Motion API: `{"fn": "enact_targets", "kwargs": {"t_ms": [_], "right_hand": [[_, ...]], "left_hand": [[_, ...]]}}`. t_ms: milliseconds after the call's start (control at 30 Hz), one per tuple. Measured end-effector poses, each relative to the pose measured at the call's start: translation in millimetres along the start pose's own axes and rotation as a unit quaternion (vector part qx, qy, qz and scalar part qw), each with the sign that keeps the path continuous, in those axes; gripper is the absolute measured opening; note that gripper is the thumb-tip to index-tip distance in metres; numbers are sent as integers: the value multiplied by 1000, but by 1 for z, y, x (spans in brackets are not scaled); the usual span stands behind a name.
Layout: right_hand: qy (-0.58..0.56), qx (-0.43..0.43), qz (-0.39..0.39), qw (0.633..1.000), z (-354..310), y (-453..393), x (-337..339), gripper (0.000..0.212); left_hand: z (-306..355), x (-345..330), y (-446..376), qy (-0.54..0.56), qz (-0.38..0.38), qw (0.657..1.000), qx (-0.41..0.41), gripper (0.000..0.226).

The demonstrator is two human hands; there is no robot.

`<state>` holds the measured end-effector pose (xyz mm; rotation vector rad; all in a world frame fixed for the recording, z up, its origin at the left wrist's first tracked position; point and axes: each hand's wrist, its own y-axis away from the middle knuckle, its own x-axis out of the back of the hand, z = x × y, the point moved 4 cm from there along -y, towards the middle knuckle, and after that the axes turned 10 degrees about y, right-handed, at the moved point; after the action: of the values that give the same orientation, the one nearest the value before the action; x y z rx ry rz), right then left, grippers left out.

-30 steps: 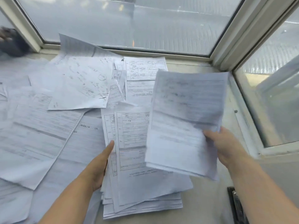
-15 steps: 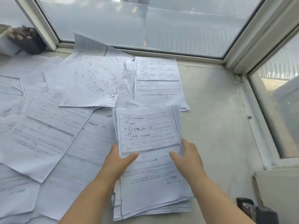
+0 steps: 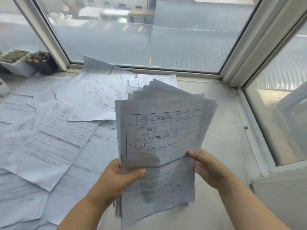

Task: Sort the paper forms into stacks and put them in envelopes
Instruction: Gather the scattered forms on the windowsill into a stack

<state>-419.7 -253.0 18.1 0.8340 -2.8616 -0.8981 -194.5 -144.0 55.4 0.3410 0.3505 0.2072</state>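
Pale window ledge [image 3: 221,138] serves as the work surface, set in a corner bounded by framed panes [image 3: 149,39] at the back and on the right. Two small planters [image 3: 28,63] stand at the far left against the frame.

Position of the task items: a stack of forms [image 3: 162,133] is held up off the ledge, roughly upright and tilted toward the camera, printed side facing the viewer. Its upper edges are fanned out and not aligned. Loose forms [image 3: 54,138] lie scattered and overlapping across the left half of the ledge. No envelope is visible.

Hand state: the left hand [image 3: 116,180] grips the lower left edge of the stack, thumb [image 3: 134,173] pressed across the front sheet and fingers hidden behind the paper. The right hand [image 3: 211,168] holds the right edge, thumb [image 3: 192,153] on the front; its fingers are likewise out of sight behind the sheets.

Step in hand, as judged: gathering one sorted group and preparing to square it. The task appears to be at an early stage, since most sheets are unsorted.

Next move, as judged: loosen the grip slightly and tap the lower edge on the bare ledge until the fanned sheets align. Risk: rear sheets may slip out during tapping.
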Motion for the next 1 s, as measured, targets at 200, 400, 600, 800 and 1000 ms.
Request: {"fn": "enact_targets", "kwargs": {"t_ms": [200,400,600,800,1000], "right_hand": [[24,202,95,975,-83,44,-7,33],[98,250,115,956,-98,49,-11,46],[89,242,98,961,-86,28,-13,51],[116,172,116,971,-67,4,-7,37],[128,144,134,972,-51,0,-6,39]], "left_hand": [[73,-21,8,-83,143,968,-188,35],[83,-25,-13,-65,188,946,-256,30],[77,-32,-28,-18,145,950,-276,74],[66,-18,-46,-49,155,960,-227,67],[36,-1,-54,-204,149,952,-170,35]]}}
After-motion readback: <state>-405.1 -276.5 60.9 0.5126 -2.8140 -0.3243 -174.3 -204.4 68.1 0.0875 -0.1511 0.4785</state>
